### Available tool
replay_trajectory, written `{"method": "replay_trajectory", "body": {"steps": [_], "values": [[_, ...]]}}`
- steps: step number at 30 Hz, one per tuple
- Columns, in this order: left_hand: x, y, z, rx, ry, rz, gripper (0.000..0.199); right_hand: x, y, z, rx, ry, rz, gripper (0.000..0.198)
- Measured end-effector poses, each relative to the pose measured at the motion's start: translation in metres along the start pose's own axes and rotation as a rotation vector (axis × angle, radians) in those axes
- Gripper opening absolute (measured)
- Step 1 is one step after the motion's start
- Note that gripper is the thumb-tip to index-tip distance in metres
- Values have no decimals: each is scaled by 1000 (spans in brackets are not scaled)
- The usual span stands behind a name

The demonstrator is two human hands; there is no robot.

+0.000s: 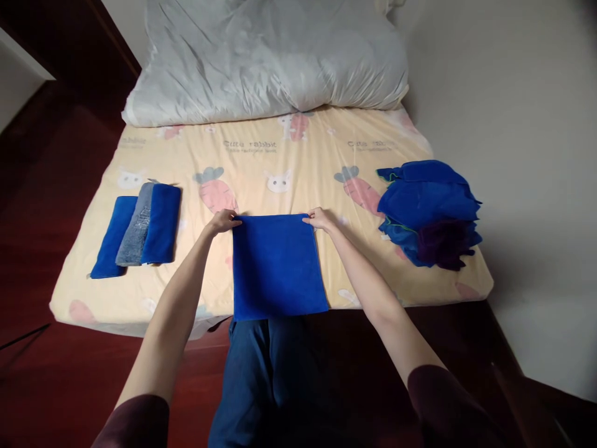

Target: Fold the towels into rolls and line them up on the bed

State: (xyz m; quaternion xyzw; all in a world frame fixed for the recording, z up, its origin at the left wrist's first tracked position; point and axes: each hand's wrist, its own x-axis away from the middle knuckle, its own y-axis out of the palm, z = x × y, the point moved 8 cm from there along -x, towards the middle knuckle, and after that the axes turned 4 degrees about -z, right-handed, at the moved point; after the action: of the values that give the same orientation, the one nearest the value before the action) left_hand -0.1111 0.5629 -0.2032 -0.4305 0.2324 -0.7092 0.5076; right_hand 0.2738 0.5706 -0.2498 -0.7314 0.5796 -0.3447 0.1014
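Note:
A square blue cloth (pixel 280 267) lies spread out flat at the front edge of the bed, its near edge by my knees. My left hand (pixel 222 221) pinches its far left corner between thumb and fingers. At the far right corner, my right hand (pixel 319 219) grips the cloth in the same way. To the left are folded cloths: a blue one (pixel 114 236), a grey one (pixel 134 230) overlapping it, and another blue one (pixel 162 224). On the right sits a loose heap of blue cloths (pixel 426 193) with a dark purple cloth (pixel 443 241) on its near side.
The bed (pixel 289 168) has a yellow sheet printed with rabbits and carrots. A bulky white quilt (pixel 270 62) is bunched across its far end. A pale wall (pixel 527 186) borders the right side, and dark red floor (pixel 32 249) shows at the left.

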Motion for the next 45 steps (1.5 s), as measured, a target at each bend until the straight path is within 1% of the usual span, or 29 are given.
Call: {"method": "replay_trajectory", "body": {"steps": [1, 3, 5, 6, 8, 9, 10, 11, 12, 13, 14, 15, 17, 20, 22, 24, 26, 27, 29, 30, 31, 33, 36, 38, 40, 42, 44, 45], "values": [[-1, -5, 1, 2, -6, 64, 27, -1, -3, -1, 13, 12, 31, 28], [1, -13, 7, 14, -25, 223, 28, -2, -7, -5, 61, 44, 118, 23], [9, -14, 21, 15, -22, 362, 34, 3, -7, -19, 162, 46, 243, 12], [14, -11, 31, -3, -1, 420, 39, 9, -6, -30, 226, 22, 318, 9], [28, 1, 59, -67, 93, 498, 49, 26, 4, -56, 344, -80, 459, 25], [35, 11, 73, -101, 169, 503, 52, 37, 13, -70, 387, -157, 494, 34], [42, 24, 87, -131, 254, 477, 54, 47, 27, -82, 421, -246, 486, 41], [47, 39, 97, -153, 333, 426, 55, 57, 44, -91, 449, -341, 433, 46], [52, 54, 103, -164, 387, 371, 57, 65, 62, -96, 474, -431, 348, 49], [55, 66, 103, -168, 410, 325, 60, 73, 78, -98, 499, -505, 257, 51], [56, 75, 99, -163, 404, 298, 63, 79, 90, -96, 519, -551, 183, 54], [55, 80, 90, -150, 379, 293, 66, 82, 97, -90, 530, -564, 143, 56], [51, 80, 70, -114, 319, 321, 70, 79, 93, -74, 528, -520, 146, 61], [40, 69, 49, -84, 279, 352, 73, 58, 72, -57, 484, -424, 207, 67], [34, 63, 48, -94, 238, 344, 74, 44, 63, -57, 446, -363, 220, 68], [38, 61, 57, -110, 201, 345, 73, 41, 60, -63, 422, -285, 243, 69], [52, 69, 75, -133, 234, 350, 72, 55, 67, -74, 433, -262, 269, 68], [62, 77, 85, -148, 278, 347, 71, 68, 74, -79, 452, -294, 267, 68], [86, 97, 100, -179, 378, 320, 68, 100, 94, -86, 504, -419, 209, 66], [98, 107, 102, -191, 414, 300, 67, 115, 104, -84, 528, -479, 164, 65], [108, 114, 100, -199, 427, 290, 65, 127, 109, -78, 547, -512, 130, 64], [122, 119, 86, -209, 405, 297, 64, 140, 106, -61, 566, -492, 125, 64], [129, 108, 62, -218, 321, 344, 64, 139, 85, -42, 575, -388, 191, 65], [134, 102, 58, -224, 286, 358, 65, 140, 82, -45, 585, -346, 207, 64], [146, 106, 66, -239, 309, 347, 65, 153, 95, -56, 597, -357, 205, 64], [166, 121, 77, -263, 393, 303, 63, 181, 121, -66, 610, -437, 161, 63], [189, 138, 79, -280, 473, 252, 62, 213, 143, -64, 616, -519, 94, 64], [199, 144, 75, -281, 487, 243, 62, 226, 148, -58, 613, -525, 80, 64]]}}
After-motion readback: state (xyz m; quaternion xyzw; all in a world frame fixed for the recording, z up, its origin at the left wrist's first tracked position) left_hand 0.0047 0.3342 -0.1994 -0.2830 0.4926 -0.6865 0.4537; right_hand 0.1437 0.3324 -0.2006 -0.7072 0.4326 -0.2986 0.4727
